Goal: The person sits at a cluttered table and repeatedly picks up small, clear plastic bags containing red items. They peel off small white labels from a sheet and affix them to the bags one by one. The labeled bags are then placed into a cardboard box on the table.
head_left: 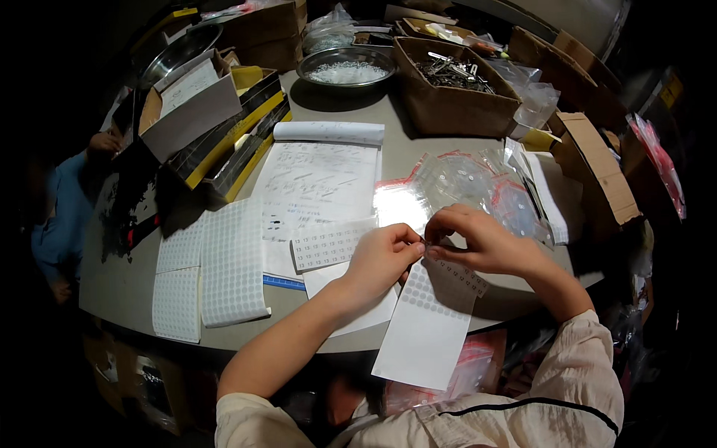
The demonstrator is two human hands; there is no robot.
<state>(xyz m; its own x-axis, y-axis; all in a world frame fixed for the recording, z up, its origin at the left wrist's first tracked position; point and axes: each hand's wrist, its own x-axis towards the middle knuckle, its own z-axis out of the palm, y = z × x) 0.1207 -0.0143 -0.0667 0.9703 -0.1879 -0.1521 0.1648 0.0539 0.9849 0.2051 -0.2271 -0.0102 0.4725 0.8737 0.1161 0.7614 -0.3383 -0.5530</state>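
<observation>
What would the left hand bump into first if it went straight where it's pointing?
Probably the right hand, just ahead of the left hand. They look very close together, but depth is hard to judge here.

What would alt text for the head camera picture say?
A person's left hand and right hand nearly meet at the upper end of a sheet of round stickers; anything between them is too small to tell. On the table lie more sticker sheets, a notepad and clear plastic bags. Behind stand a metal bowl and a cardboard box of metal pieces.
</observation>
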